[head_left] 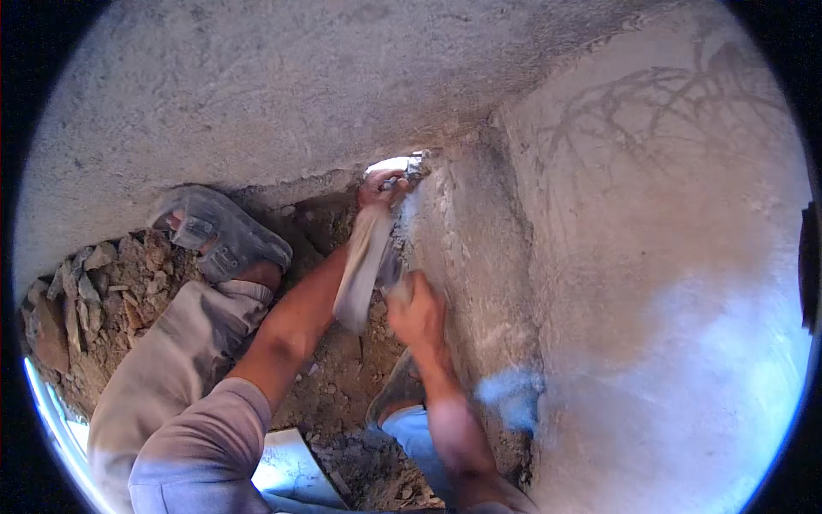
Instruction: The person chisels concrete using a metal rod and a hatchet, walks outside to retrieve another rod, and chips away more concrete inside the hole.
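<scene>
My left hand (385, 188) reaches up to a small bright hole (391, 165) at the foot of the wall. Its fingers are curled at the hole's edge, and what they hold, if anything, is too small to make out. Lower down, my right hand (417, 310) is closed in a fist around the pale end of a blurred tool, whose kind does not show. A long beige, blurred piece (364, 270) lies across the view by my left wrist, just left of the fist; whether it belongs to the tool I cannot tell.
A rough grey wall (300, 94) runs along the top, meeting another plastered wall (634, 257) at right. My sandalled foot (223, 231) stands beside a heap of broken stones (94, 300). A flat white board (295, 467) lies on the dirt below.
</scene>
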`<state>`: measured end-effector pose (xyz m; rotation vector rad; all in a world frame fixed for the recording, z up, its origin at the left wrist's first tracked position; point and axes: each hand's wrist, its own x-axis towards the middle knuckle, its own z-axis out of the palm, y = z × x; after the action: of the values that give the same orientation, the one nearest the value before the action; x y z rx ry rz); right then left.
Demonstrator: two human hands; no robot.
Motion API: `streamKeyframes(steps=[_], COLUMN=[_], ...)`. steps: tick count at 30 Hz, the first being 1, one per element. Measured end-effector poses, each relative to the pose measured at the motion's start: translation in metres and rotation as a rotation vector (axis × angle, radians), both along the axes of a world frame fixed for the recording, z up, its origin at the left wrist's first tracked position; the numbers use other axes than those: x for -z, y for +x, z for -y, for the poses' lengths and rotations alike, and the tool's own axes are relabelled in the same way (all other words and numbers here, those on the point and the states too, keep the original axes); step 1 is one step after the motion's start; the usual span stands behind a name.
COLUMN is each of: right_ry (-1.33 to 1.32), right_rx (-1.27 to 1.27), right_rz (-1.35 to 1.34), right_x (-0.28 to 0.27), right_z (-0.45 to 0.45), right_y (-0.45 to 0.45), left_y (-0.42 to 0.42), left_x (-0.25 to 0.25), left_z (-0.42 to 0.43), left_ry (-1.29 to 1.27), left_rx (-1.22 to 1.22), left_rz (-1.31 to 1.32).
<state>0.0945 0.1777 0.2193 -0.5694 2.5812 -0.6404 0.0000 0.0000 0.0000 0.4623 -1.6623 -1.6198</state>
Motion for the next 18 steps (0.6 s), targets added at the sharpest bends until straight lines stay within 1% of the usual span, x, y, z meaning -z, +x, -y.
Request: streamKeyframes(steps=[1,2,3,5,6,7,8,9,11,13,15,17,18], right_ry=[-0.287,-0.573,-0.461,-0.384,0.000,-0.003,0.038,0.072,0.062,-0.463,-0.589,-0.182,0.059], right_rx=[-0.168,-0.325,-0.324,-0.387,-0.156,-0.159,-0.124,-0.095,-0.077,-0.321,-0.430,-0.172,0.029], right_rz=[-0.162,-0.325,-0.239,-0.247,-0.082,-0.099,-0.078,-0.057,0.011,-0.205,-0.281,-0.277,0.021], right_x=[-0.012,-0.017,-0.009,0.025,0.044,0.033,0.020,0.013,0.005,-0.016,0.005,0.068,0.090], right_z=[0.007,0.009,-0.030,-0.015,-0.005,-0.008,-0.007,-0.002,-0.006,0.001,0.000,-0.011,-0.012], right_y=[0.009,0.018,0.019,-0.004,-0.026,-0.025,-0.024,-0.027,-0.006,0.013,0.005,-0.019,-0.037], left_y=[0.013,0.024,0.040,0.030,0.021,0.016,0.006,-0.003,0.006,0.023,0.022,0.016,0.010], left_x=[-0.052,-0.074,-0.045,-0.043,-0.040,-0.019,0.009,0.022,-0.015,-0.051,-0.047,-0.029,-0.017], left_z=[0.005,0.006,-0.055,-0.036,-0.025,-0.028,-0.027,-0.019,-0.031,-0.031,-0.021,-0.019,-0.027], left_ry=[-0.058,-0.115,0.004,-0.061,-0.147,-0.150,-0.213,-0.284,-0.244,-0.127,-0.131,-0.265,-0.183], left_rx=[-0.064,-0.121,-0.111,-0.125,-0.154,-0.159,-0.117,-0.082,-0.269,-0.181,-0.158,-0.170,-0.192], left_rz=[0.055,0.114,0.187,0.154,0.154,0.137,0.034,-0.067,-0.111,0.094,0.120,-0.065,-0.073])
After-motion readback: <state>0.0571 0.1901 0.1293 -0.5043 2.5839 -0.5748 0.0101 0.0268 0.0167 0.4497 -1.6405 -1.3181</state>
